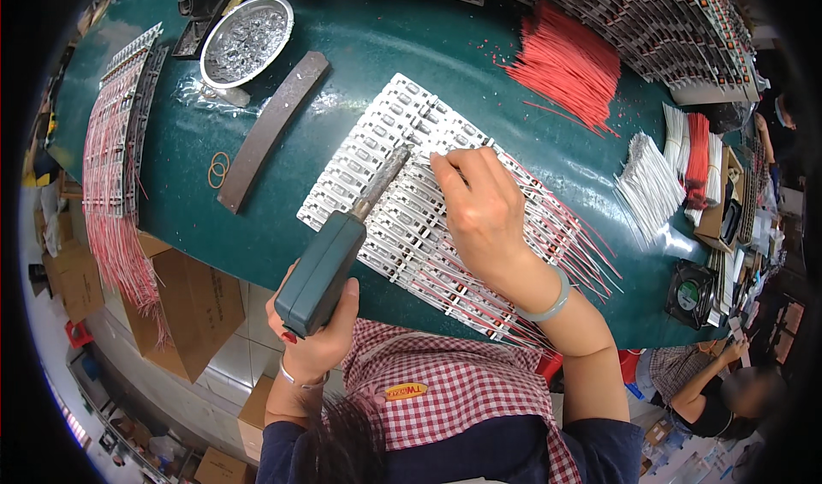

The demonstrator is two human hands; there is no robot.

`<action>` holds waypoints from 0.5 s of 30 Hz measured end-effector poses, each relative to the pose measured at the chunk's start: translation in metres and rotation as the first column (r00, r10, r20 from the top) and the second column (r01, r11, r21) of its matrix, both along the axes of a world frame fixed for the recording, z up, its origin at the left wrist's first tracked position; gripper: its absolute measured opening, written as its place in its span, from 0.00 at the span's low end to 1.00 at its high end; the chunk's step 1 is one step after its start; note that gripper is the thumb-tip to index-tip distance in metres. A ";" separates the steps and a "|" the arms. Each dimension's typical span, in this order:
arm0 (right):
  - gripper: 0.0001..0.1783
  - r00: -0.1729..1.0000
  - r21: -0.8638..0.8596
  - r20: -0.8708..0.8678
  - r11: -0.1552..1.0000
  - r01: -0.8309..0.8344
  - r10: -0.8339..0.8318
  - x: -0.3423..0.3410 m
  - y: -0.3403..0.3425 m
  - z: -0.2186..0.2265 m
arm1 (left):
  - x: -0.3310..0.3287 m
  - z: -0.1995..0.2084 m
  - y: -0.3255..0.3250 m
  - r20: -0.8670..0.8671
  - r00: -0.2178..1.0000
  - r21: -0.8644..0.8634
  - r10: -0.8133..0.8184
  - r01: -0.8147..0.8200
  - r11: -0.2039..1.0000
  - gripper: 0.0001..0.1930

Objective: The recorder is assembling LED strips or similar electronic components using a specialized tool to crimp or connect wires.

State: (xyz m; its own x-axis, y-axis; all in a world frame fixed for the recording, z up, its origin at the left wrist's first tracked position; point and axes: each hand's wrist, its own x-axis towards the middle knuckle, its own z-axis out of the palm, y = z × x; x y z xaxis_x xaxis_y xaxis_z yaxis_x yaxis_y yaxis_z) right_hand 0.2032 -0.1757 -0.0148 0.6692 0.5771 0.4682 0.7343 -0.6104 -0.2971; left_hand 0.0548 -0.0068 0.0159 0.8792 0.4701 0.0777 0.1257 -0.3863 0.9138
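My left hand (321, 330) is wrapped round the handle of a dark green soldering gun (324, 265). The gun's metal tip points up and to the right and reaches over a panel of white plastic parts (364, 154) set in rows. Close beside that tip, my right hand (484, 201) pinches with thumb and forefinger at the panel. What lies between those fingertips is too small to make out. Red and white wires (574, 231) run from the panel's rows and fan out to the right, partly under my right hand and wrist.
A grey-brown bar (274, 133), rubber bands (218, 170) and a bowl of shiny metal bits (282, 13) lie to the left. Farther left stand wired panels (116, 133). Red wires (569, 68) and white wires (648, 184) lie right. A co-worker (702, 394) sits at lower right.
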 end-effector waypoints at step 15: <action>0.16 1.000 -0.002 0.009 1.000 0.018 -0.018 0.002 0.002 -0.001 | 0.014 0.002 -0.004 0.012 0.997 0.073 -0.082 0.081 0.994 0.10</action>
State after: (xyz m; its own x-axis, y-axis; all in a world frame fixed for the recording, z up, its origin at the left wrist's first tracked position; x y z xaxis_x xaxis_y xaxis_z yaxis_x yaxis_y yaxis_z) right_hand 0.2049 -0.1740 -0.0156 0.6753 0.5659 0.4730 0.7258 -0.6240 -0.2896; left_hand 0.0683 -0.0106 0.0180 0.9130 0.3893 0.1223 0.0775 -0.4598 0.8846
